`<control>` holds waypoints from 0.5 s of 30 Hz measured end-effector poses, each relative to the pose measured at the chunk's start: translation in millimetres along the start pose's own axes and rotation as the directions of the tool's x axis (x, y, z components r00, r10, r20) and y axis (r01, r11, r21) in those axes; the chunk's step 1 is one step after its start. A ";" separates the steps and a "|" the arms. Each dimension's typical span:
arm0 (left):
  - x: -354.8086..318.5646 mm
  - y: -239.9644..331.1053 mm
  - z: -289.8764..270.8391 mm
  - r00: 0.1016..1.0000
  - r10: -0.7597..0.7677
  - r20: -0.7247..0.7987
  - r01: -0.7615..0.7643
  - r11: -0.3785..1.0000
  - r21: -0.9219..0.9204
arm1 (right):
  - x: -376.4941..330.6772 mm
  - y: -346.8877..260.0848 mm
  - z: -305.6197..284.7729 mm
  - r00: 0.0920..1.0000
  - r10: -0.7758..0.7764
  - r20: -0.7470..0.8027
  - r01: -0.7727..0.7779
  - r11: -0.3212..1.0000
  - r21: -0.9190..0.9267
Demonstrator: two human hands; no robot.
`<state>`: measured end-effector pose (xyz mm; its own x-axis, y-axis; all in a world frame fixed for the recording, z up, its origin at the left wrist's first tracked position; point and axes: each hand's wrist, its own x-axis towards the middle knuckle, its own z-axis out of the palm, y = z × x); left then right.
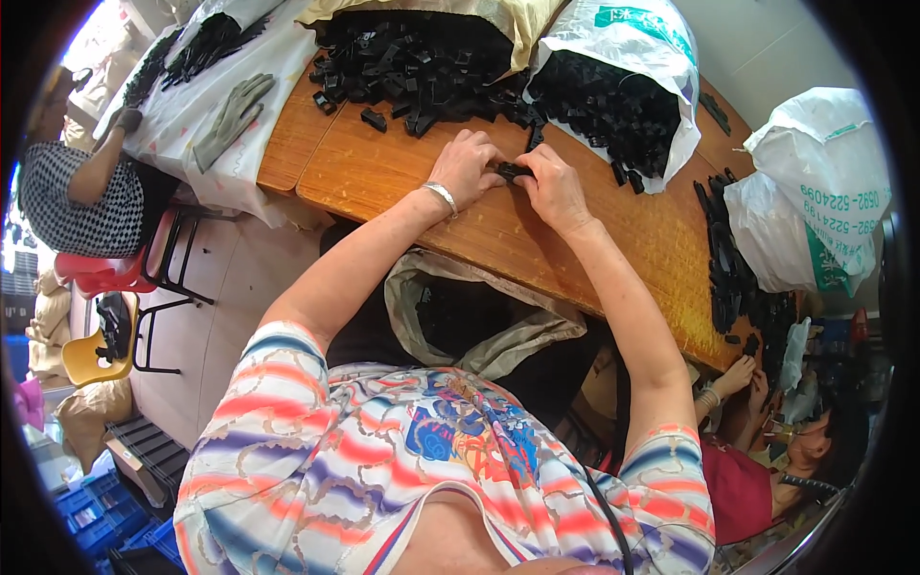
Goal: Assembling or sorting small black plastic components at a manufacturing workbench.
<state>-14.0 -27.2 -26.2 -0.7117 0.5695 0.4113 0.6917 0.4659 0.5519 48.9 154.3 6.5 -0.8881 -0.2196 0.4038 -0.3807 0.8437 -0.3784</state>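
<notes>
My left hand (467, 165) and my right hand (554, 185) meet over the wooden table (402, 177), and both grip one small black plastic part (512, 172) between the fingertips. A silver bracelet circles my left wrist. Just beyond my hands lies a heap of black plastic parts (412, 67) spilling from a yellowish sack (517, 24). Next to it on the right, a white sack (637, 57) also holds black parts.
An open bag (479, 316) hangs below the table edge by my lap. A grey glove (230, 120) lies on a white sheet at the left. A person in checked clothes (72, 196) sits far left; another person (767, 441) works at the lower right. More black parts (728, 259) and white bags (815, 192) lie at the right.
</notes>
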 end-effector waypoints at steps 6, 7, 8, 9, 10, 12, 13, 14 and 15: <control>3.6 3.2 -5.6 1.000 -0.012 0.011 0.012 1.000 0.009 | -11.1 -4.3 6.7 0.988 -0.151 0.008 0.149 0.961 -0.233; 4.0 4.1 -4.5 1.000 -0.001 0.008 0.000 1.000 0.009 | -11.1 -3.4 6.6 0.990 -0.139 0.006 0.137 0.966 -0.220; 3.1 4.6 -1.6 1.000 0.010 -0.004 -0.010 1.000 -0.011 | -13.6 -3.6 6.0 0.991 -0.137 -0.004 0.133 0.964 -0.230; 3.8 2.8 -1.0 1.000 0.025 -0.016 -0.026 0.999 -0.026 | -15.7 -3.7 7.2 0.995 -0.102 -0.021 0.095 0.975 -0.200; 6.4 -0.1 -3.6 0.998 0.004 0.062 -0.001 0.999 -0.049 | -16.8 -3.9 7.0 0.997 -0.065 -0.042 0.057 0.984 -0.170; 12.6 -21.4 -5.4 0.972 0.082 0.222 -0.049 0.987 -0.151 | -29.1 -13.8 4.9 0.999 0.041 0.003 -0.040 0.995 -0.089; 16.0 -27.0 -5.2 0.947 -0.024 0.322 0.160 0.901 -0.403 | -41.3 -25.9 2.6 0.995 0.085 0.045 -0.082 0.994 -0.068; 21.2 -23.8 -6.2 0.954 -0.067 0.293 0.179 0.910 -0.373 | -57.2 -41.2 1.2 0.995 0.088 0.037 -0.088 0.996 -0.022; 28.7 -15.4 -4.7 0.958 -0.107 0.266 0.199 0.915 -0.350 | -75.8 -57.0 -0.7 0.995 0.096 0.031 -0.097 0.995 0.020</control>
<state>-45.7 -21.2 -19.5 -0.7230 0.6759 0.1426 0.4488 0.3026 0.8409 138.1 123.2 -2.0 -0.9282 -0.1525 0.3393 -0.2978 0.8513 -0.4320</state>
